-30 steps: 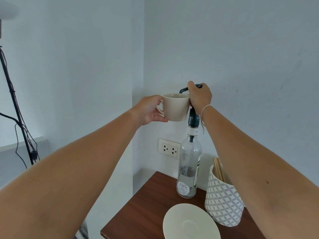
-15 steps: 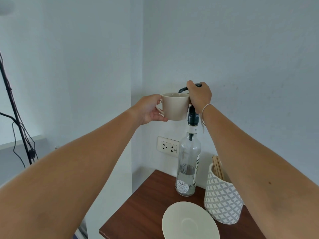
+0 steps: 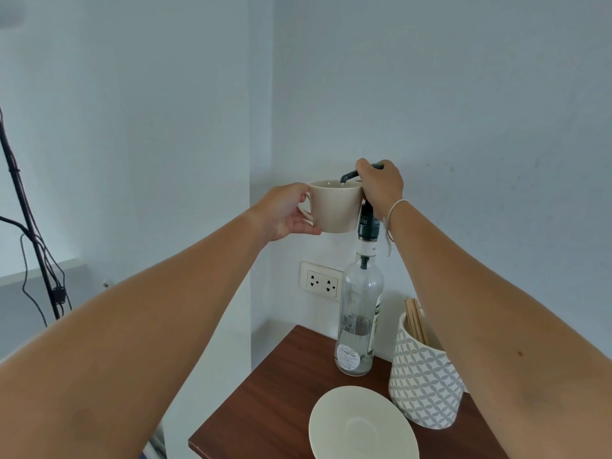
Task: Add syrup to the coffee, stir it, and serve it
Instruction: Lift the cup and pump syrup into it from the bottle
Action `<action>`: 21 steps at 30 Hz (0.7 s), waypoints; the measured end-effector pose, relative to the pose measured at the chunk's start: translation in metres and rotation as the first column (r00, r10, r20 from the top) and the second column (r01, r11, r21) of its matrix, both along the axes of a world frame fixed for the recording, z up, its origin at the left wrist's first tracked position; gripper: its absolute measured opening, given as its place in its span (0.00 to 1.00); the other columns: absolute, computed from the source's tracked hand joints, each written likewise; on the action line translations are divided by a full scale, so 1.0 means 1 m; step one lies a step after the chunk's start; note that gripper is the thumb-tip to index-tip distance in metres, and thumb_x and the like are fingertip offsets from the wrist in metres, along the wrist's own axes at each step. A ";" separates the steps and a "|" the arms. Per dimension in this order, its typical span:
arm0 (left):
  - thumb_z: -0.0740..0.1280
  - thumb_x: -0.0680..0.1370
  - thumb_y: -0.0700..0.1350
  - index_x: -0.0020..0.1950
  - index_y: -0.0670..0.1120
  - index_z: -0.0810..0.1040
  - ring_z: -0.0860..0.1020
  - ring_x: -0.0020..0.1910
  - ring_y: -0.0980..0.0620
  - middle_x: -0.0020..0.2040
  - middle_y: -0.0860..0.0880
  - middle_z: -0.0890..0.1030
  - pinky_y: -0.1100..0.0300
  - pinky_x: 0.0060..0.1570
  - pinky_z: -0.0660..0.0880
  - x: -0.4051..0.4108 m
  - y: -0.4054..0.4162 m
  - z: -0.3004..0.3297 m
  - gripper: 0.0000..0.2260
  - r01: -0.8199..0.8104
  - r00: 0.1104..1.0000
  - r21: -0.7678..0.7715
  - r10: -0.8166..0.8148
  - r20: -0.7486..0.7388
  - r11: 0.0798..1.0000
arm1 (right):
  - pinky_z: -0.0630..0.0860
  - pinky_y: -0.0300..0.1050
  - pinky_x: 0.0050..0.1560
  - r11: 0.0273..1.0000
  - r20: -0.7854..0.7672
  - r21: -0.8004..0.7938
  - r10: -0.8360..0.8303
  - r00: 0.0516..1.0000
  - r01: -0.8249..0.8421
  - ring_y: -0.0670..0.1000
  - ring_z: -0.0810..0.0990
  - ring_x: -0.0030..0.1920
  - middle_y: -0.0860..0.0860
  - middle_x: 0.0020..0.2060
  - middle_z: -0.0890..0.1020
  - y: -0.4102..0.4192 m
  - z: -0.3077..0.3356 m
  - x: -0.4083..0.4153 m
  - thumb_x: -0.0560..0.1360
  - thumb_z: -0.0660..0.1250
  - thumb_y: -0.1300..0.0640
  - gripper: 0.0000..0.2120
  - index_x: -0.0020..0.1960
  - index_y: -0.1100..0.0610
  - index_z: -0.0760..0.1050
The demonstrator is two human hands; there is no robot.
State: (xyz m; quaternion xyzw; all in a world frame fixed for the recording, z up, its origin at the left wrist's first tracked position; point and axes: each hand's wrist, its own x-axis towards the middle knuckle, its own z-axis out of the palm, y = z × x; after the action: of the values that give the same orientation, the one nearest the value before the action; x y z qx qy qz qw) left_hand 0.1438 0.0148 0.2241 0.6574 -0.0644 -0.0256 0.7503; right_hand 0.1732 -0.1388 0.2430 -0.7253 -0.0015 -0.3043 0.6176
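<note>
Hands meet above a small wooden table (image 3: pixel 265 402) set in the corner of a pale blue room. A person's left hand (image 3: pixel 284 212) is closed around the handle of a cream cup (image 3: pixel 336 207), holding it upright in the air, level with the top of a clear glass bottle (image 3: pixel 359 319). The right hand (image 3: pixel 381 185) is closed over the dark pump (image 3: pixel 349 175) fitted to that bottle's neck, palm down on the pump head, with the spout reaching out toward 9 o'clock so that its tip sits just over the cup's rim. A thin white band (image 3: pixel 395 207) circles the right wrist. What the cup holds cannot be seen from this angle.

The bottle stands on the table directly below the right hand, looking nearly empty. Just beside it, at 3 o'clock, a white pot with a grey lattice pattern (image 3: pixel 425 382) holds a bundle of wooden sticks (image 3: pixel 414 321). At 6 o'clock from the bottle, near the table's front edge, a cream saucer (image 3: pixel 362 425) lies bare. A twin wall socket (image 3: pixel 321 283) sits at 9 o'clock from the bottle's shoulder. Dark cables (image 3: pixel 36 260) hang along a stand at the far left.
</note>
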 end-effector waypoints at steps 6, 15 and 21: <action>0.59 0.78 0.40 0.59 0.37 0.72 0.78 0.36 0.39 0.58 0.38 0.68 0.53 0.24 0.80 -0.004 0.001 0.001 0.11 -0.008 1.000 0.015 0.008 0.000 1.000 | 0.68 0.41 0.32 0.999 -0.020 0.037 0.040 0.999 -0.040 0.49 0.70 0.33 0.50 0.37 0.73 -0.001 -0.001 -0.001 0.71 0.61 0.53 0.08 0.36 0.53 0.65; 0.60 0.78 0.41 0.62 0.34 0.71 0.78 0.36 0.38 0.58 0.38 0.68 0.53 0.25 0.80 -0.005 0.002 -0.004 0.15 0.021 1.000 0.057 -0.020 -0.023 0.998 | 0.70 0.43 0.37 0.991 -0.132 0.061 0.128 0.983 -0.120 0.49 0.74 0.28 0.54 0.32 0.82 -0.005 0.009 -0.004 0.71 0.59 0.49 0.10 0.44 0.56 0.71; 0.60 0.79 0.42 0.73 0.33 0.60 0.78 0.36 0.39 0.61 0.38 0.69 0.53 0.25 0.80 -0.004 -0.001 -0.009 0.25 0.005 1.000 0.053 -0.005 -0.009 0.999 | 0.73 0.44 0.39 0.992 -0.105 0.074 0.108 0.989 -0.101 0.49 0.76 0.26 0.54 0.30 0.81 -0.003 0.007 -0.004 0.71 0.59 0.49 0.08 0.38 0.53 0.68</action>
State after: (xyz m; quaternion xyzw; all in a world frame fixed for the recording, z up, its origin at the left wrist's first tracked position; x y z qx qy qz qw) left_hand 0.1398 0.0140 0.2146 0.6768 -0.0620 -0.0319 0.7328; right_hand 0.1694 -0.1414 0.2500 -0.7180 0.0044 -0.2316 0.6563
